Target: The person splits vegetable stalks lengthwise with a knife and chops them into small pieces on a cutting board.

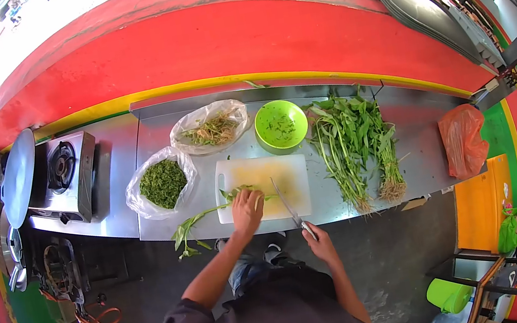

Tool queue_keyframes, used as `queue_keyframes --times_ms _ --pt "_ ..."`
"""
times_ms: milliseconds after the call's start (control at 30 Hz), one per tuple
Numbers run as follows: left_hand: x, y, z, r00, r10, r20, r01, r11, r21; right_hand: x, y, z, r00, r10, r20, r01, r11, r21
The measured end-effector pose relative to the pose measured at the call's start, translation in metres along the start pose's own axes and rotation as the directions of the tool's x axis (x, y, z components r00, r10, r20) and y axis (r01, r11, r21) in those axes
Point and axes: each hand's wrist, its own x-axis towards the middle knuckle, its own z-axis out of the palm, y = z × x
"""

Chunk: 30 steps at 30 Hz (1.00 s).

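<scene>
My left hand (249, 209) is closed over a leafy green stem (203, 216), pressing it to the white cutting board (239, 171). The stem's leafy end hangs past the board's left side, and a short piece sticks out to the right of my fingers. My right hand (319, 246) grips the handle of a knife (286, 202). Its blade slants up across the right part of the board, close to the stem's end. Behind the board stands a lime-green bowl (281, 125) with bits of chopped greens inside. Bunches of leafy greens (350, 139) lie to the right, roots toward me.
Left of the board are a plastic bag of chopped greens (163, 183) and another bag with root trimmings (210, 127). A gas stove (63, 173) and a large round pan (20, 178) stand far left. An orange plastic bag (463, 139) sits at the steel counter's right end.
</scene>
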Motion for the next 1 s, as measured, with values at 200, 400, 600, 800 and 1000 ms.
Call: queue_keyframes --times_ms 200,400,600,800,1000 --pt "-0.052 0.02 0.035 0.667 -0.711 0.224 0.69 0.476 -0.545 0.007 -0.001 -0.007 0.999 -0.017 0.04 0.019 0.998 -0.059" --pt "-0.026 -0.007 0.037 0.377 -0.884 0.275 0.729 0.101 -0.677 0.009 -0.014 -0.02 0.99 0.075 0.118 -0.066 0.995 -0.073" --pt "-0.018 -0.023 0.048 0.54 -0.838 0.077 0.712 0.407 -0.572 0.007 -0.025 -0.03 0.979 0.126 0.161 -0.123 0.992 -0.032" --pt "-0.002 -0.049 0.084 0.8 -0.572 -0.181 0.434 0.76 -0.483 -0.002 -0.025 -0.039 0.986 0.044 0.159 -0.043 0.999 -0.01" --pt "0.025 -0.058 0.068 0.793 -0.576 0.198 0.575 0.601 -0.555 -0.007 -0.029 -0.044 0.972 0.166 0.165 -0.175 0.984 0.037"
